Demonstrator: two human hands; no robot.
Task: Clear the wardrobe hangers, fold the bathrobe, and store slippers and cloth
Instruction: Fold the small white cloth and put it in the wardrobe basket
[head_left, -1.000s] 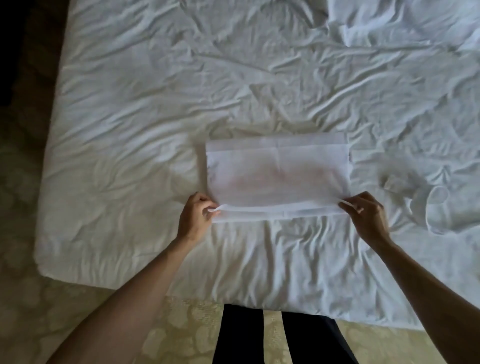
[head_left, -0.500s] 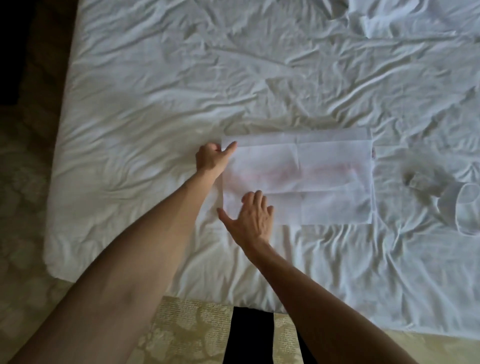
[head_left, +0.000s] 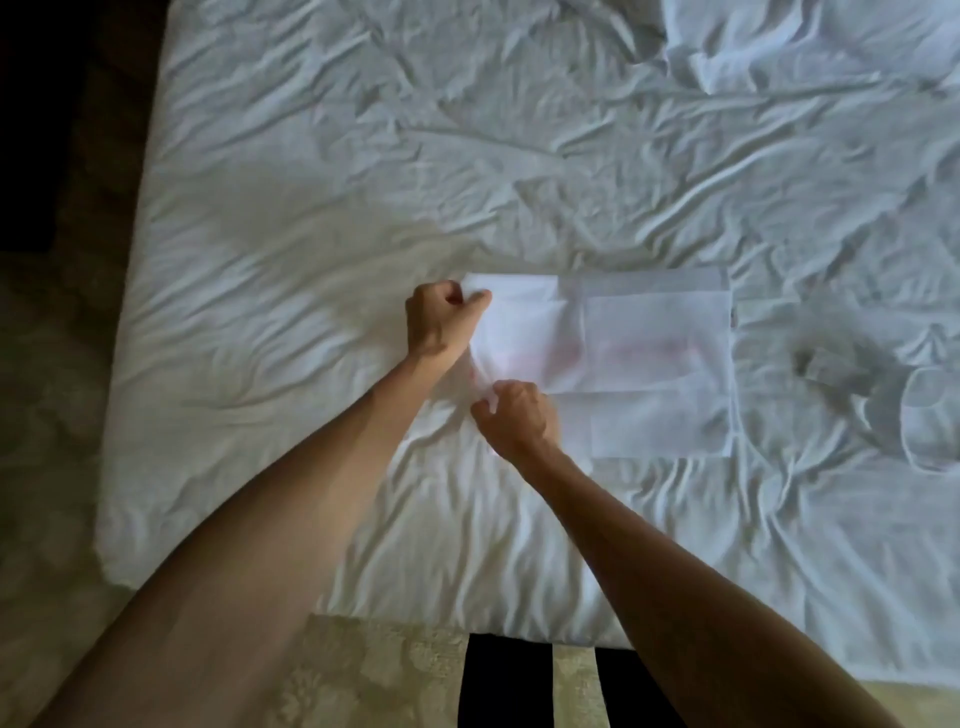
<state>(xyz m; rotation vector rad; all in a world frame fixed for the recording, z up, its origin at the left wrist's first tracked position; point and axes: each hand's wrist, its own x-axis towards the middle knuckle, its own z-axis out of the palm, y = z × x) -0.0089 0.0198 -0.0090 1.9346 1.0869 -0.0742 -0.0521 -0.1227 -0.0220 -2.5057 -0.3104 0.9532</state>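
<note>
Two bare hands pinch the left end of a folded white cloth (head_left: 649, 358) on a bed: the left hand (head_left: 441, 319), fingers curled, grips the far left corner, while the right hand (head_left: 517, 418) grips the near left corner, both lifting that end slightly off the surface. The single cloth, a thin, faintly see-through rectangle with crisp fold lines and a pale pink tint showing through its middle, lies flat at its right end, near the middle of the bed. The bed (head_left: 311, 208) is covered by one heavily creased white sheet, its corner rounded at lower left. Right of the cloth sits a dim, crumpled white item (head_left: 924, 415), too blurred to identify. Beige patterned carpet (head_left: 374, 675) runs below the bed's edge, where two dark trouser legs (head_left: 504, 680) stand.
</note>
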